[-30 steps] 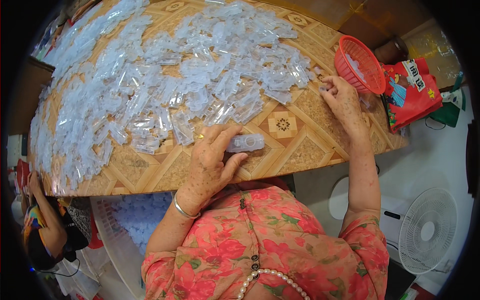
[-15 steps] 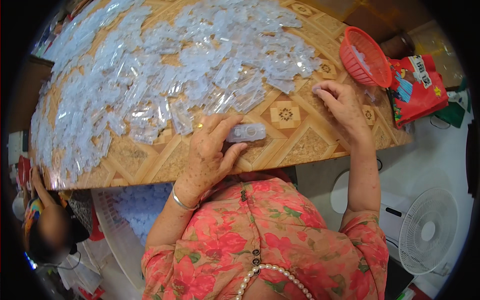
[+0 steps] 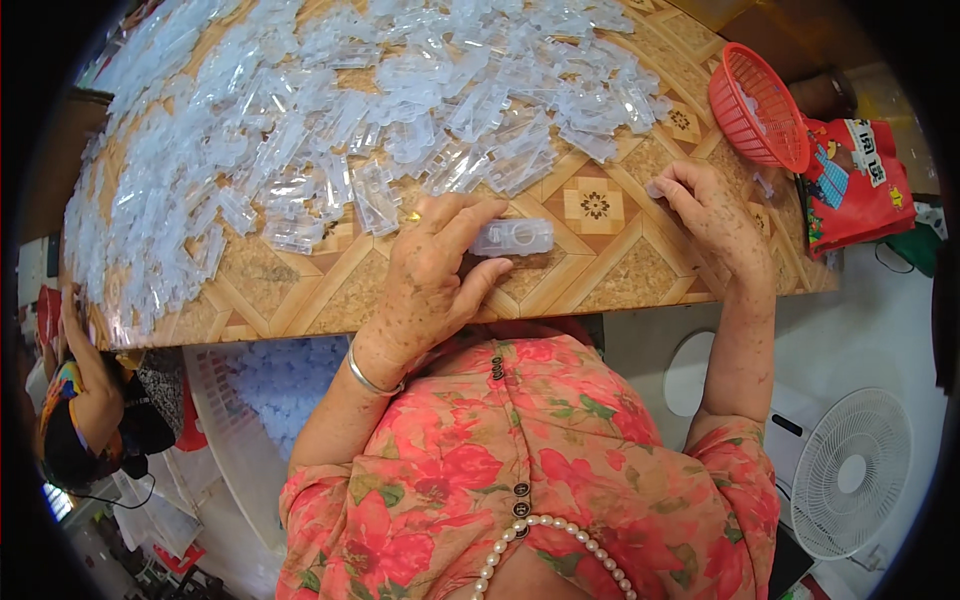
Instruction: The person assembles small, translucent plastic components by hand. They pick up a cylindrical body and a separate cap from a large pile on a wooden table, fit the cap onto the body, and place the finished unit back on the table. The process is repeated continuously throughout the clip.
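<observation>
My left hand (image 3: 432,258), with a silver bangle at its wrist, rests at the table's near edge, its fingers curled around the left end of a clear plastic casing (image 3: 520,237). The casing lies level just above or on the tabletop, a round outline showing on its face; my fingers hide its left end. To the right, over the table, my right hand (image 3: 715,222) pinches a small translucent plastic piece (image 3: 655,188) between thumb and fingertips. Its exact shape is too small to tell. Beyond my left hand spreads a wide layer of similar clear plastic parts (image 3: 400,130).
A red plastic basket (image 3: 760,110) with small pale pieces stands at the right, beside a red printed bag (image 3: 860,190). A white fan (image 3: 850,475) is on the lower right. Below the table at left sits a white basket of bluish parts (image 3: 285,385). Another person (image 3: 90,410) is far left.
The whole view has shifted slightly, so the table appears higher and farther right. Against the tabletop, my right hand has come a little nearer to me with the small piece. My left hand keeps its hold.
</observation>
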The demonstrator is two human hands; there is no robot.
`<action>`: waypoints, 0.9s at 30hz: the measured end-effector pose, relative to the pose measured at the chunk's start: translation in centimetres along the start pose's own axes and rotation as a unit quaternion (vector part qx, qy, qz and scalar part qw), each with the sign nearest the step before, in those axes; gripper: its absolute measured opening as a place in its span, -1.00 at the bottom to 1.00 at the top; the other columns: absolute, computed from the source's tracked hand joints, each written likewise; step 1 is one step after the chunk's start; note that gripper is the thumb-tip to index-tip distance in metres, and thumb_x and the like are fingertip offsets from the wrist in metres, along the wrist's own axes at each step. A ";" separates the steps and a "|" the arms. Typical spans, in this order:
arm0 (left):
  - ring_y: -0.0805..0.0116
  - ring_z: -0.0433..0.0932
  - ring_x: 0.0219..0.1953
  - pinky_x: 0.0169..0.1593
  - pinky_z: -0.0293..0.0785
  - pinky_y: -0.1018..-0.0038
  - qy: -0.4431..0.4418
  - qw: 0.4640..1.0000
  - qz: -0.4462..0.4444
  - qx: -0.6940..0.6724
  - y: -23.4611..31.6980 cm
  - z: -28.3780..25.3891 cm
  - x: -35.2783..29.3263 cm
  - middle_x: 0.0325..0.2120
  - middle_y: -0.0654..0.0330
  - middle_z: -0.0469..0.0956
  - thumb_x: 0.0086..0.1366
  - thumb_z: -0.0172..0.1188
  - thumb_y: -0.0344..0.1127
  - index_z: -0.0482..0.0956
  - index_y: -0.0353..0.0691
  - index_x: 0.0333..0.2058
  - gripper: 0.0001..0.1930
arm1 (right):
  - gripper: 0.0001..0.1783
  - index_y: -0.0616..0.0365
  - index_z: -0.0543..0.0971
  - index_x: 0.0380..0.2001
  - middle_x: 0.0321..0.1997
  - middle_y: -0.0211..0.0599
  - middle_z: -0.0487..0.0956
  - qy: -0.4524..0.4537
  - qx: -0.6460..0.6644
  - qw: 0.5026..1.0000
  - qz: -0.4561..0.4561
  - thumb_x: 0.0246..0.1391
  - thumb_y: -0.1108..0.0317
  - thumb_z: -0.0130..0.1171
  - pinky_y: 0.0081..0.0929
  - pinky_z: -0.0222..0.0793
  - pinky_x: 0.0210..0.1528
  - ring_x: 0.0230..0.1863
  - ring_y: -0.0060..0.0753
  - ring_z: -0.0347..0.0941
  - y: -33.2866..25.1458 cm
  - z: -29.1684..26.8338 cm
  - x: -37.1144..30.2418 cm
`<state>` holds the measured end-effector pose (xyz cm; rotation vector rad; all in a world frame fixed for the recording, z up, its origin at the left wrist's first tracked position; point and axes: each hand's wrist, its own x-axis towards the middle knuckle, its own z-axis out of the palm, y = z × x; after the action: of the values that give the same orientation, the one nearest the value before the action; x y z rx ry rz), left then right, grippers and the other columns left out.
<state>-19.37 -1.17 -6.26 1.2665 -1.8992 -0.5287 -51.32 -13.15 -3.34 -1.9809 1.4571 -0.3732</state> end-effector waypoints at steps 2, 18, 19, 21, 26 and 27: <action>0.00 0.57 -0.10 -0.04 0.49 0.24 -0.002 1.000 -0.001 0.000 0.1 -0.1 0.0 -0.09 0.01 0.60 0.09 0.44 -0.41 0.59 -0.26 0.04 -0.51 | -0.61 0.35 0.59 -0.42 -0.51 -0.07 0.56 -0.010 -0.009 1.000 0.022 0.19 0.14 0.18 -0.25 0.39 -0.23 -0.42 -0.22 0.46 -0.3 -0.3 -0.1; 0.06 0.57 -0.14 -0.08 0.51 0.28 0.014 0.999 0.004 -0.033 -0.2 0.2 -0.2 -0.11 0.05 0.60 0.14 0.40 -0.41 0.61 -0.22 0.03 -0.57 | -0.77 0.22 0.60 -0.14 -0.25 -0.18 0.59 0.060 -0.069 0.995 -0.025 0.14 0.41 0.26 -0.33 0.45 -0.19 -0.28 -0.26 0.52 -2.7 1.4 -1.6; 0.06 0.57 -0.14 -0.09 0.51 0.28 0.010 0.999 0.000 -0.033 -0.2 0.1 -0.2 -0.11 0.05 0.60 0.15 0.40 -0.42 0.61 -0.22 0.03 -0.57 | -0.77 0.21 0.60 -0.15 -0.23 -0.18 0.59 0.056 -0.024 0.996 -0.071 0.11 0.44 0.27 -0.32 0.46 -0.20 -0.27 -0.25 0.52 -3.8 1.8 -1.8; 0.07 0.58 -0.15 -0.09 0.51 0.29 0.010 1.000 -0.008 -0.029 -0.3 0.1 -0.5 -0.12 0.05 0.61 0.15 0.40 -0.42 0.61 -0.22 0.02 -0.58 | -0.76 0.20 0.61 -0.16 -0.20 -0.17 0.60 0.043 0.069 0.984 -0.160 0.07 0.49 0.31 -0.30 0.47 -0.21 -0.25 -0.22 0.53 -6.8 3.5 -2.6; 0.06 0.57 -0.17 -0.11 0.49 0.29 0.003 0.999 -0.015 -0.030 -0.4 0.1 -0.4 -0.15 0.05 0.61 0.14 0.41 -0.42 0.61 -0.24 -0.02 -0.60 | -0.70 0.18 0.61 -0.20 -0.16 -0.16 0.61 0.061 0.054 0.950 -0.303 -0.06 0.53 0.40 -0.25 0.46 -0.11 -0.17 -0.10 0.54 -8.7 6.9 -2.9; 0.06 0.57 -0.17 -0.11 0.49 0.28 0.008 0.999 -0.009 -0.034 -0.4 0.1 -0.4 -0.15 0.05 0.61 0.14 0.41 -0.42 0.61 -0.24 -0.02 -0.61 | -0.69 0.18 0.61 -0.20 -0.16 -0.16 0.61 0.062 0.047 0.948 -0.309 -0.08 0.52 0.41 -0.24 0.46 -0.09 -0.15 -0.08 0.54 -8.8 7.2 -2.8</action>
<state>-19.17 -1.03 -6.75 1.2401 -1.8434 -0.5866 -41.62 -6.63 -2.76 -2.3337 0.8274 -0.8319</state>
